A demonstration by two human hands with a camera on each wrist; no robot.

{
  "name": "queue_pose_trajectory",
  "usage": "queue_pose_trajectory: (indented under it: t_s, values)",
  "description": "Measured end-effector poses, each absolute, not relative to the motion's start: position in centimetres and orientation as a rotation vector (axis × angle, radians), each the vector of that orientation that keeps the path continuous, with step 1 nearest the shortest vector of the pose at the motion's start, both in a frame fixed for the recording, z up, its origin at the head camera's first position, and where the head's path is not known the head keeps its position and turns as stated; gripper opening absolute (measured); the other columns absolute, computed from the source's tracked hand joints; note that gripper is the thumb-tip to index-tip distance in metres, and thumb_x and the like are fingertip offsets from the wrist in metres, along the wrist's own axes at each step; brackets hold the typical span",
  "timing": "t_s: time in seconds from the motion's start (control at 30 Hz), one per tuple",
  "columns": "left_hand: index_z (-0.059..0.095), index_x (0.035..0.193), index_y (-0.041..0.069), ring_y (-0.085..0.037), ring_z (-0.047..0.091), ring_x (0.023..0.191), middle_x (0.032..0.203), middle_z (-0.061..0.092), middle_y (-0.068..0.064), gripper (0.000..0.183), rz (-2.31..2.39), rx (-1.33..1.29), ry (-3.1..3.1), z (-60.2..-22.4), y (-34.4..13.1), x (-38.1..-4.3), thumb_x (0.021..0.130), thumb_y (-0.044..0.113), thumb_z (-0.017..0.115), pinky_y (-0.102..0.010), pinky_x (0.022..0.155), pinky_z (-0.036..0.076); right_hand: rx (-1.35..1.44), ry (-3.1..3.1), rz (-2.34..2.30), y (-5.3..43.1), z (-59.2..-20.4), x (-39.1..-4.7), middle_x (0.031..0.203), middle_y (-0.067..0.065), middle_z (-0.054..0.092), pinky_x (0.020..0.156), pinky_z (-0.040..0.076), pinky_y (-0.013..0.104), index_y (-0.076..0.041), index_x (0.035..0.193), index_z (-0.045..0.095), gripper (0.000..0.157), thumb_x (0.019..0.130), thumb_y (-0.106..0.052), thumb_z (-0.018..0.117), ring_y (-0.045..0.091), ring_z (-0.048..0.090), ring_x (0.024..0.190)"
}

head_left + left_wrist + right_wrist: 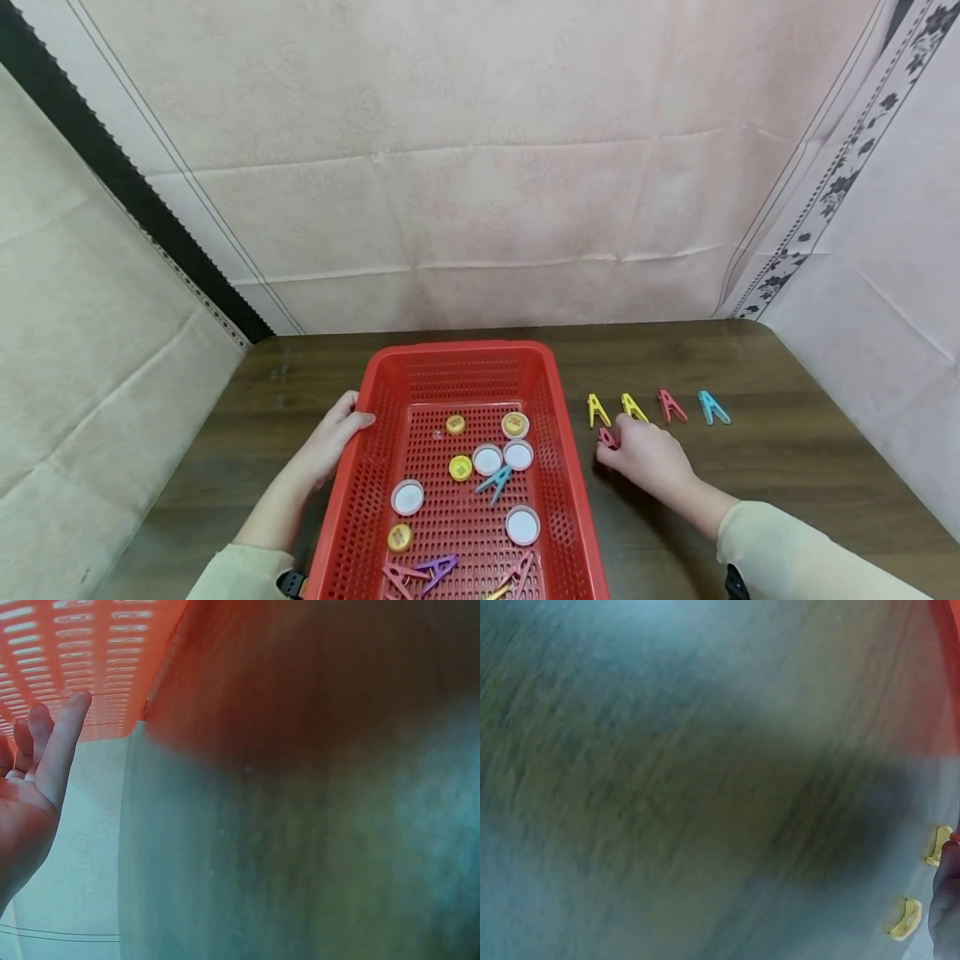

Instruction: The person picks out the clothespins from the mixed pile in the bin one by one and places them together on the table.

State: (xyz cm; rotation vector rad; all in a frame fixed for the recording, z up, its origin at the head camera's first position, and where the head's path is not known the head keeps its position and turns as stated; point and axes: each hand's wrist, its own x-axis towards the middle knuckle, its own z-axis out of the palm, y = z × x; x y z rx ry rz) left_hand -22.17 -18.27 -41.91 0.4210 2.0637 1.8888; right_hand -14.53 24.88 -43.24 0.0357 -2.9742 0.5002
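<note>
Wood tabletop (pixel 780 483) | cloth walls (pixel 480 208) | left hand (pixel 335 440) grips basket (pixel 465 379) | right hand (pixel 651 457) pinches pink peg (pixel 607 438)

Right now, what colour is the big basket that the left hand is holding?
Red. The basket shows best in the head view.

A dark wood-grain surface (pixel 780 467) with rounded far corners meets a pale, pinkish back sheet (pixel 465 208) creased by horizontal folds. Paler sheeting hangs as a left wall (pixel 97 367) and a right wall (pixel 892 308), both slanting in the head view. A broad black band (pixel 135 187) edges the left; a grey floral border (pixel 832 192) runs down the right. The light is soft.
</note>
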Motion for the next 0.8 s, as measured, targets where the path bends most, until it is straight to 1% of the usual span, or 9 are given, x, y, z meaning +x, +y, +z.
queue_pose_trajectory:
  t_s: [0.2, 0.37, 0.53, 0.8]
  values:
    - [0.033, 0.111, -0.003, -0.036, 0.067, 0.074, 0.094, 0.056, -0.028, 0.023, 1.883, 0.397, 2.071, -42.1, -18.3, -22.2, 0.096, 0.012, 0.042, -0.052, 0.063, 0.056, 0.011, -2.969, 0.531, 25.0, -44.0, -14.7, 0.053, -0.003, 0.040, 0.038, 0.027, 0.028, -0.014, 0.065, 0.044, 0.024, 0.076, -0.026, 0.063, 0.013, 0.037, 0.046]
    - [0.032, 0.110, -0.004, -0.036, 0.067, 0.075, 0.094, 0.056, -0.028, 0.023, 1.886, 0.414, 2.065, -42.0, -18.3, -22.2, 0.096, 0.011, 0.042, -0.052, 0.063, 0.056, -0.047, -2.980, 0.601, 25.2, -44.7, -14.6, 0.056, -0.002, 0.043, 0.040, 0.030, 0.028, -0.013, 0.067, 0.048, 0.023, 0.077, -0.026, 0.064, 0.013, 0.039, 0.048]
    - [0.032, 0.110, -0.005, -0.035, 0.067, 0.075, 0.095, 0.056, -0.028, 0.024, 1.893, 0.425, 2.062, -41.9, -18.2, -22.2, 0.096, 0.011, 0.042, -0.051, 0.063, 0.056, -0.088, -2.972, 0.611, 25.3, -45.3, -14.4, 0.057, -0.001, 0.044, 0.040, 0.032, 0.029, -0.013, 0.068, 0.049, 0.025, 0.077, -0.029, 0.065, 0.014, 0.041, 0.048]
    - [0.033, 0.111, -0.003, -0.038, 0.067, 0.075, 0.096, 0.055, -0.031, 0.023, 1.879, 0.408, 2.069, -42.1, -18.3, -22.2, 0.097, 0.012, 0.042, -0.052, 0.063, 0.055, -0.140, -2.935, 0.576, 25.3, -46.1, -14.1, 0.058, -0.001, 0.045, 0.040, 0.035, 0.031, -0.015, 0.067, 0.050, 0.029, 0.078, -0.036, 0.065, 0.014, 0.042, 0.049]
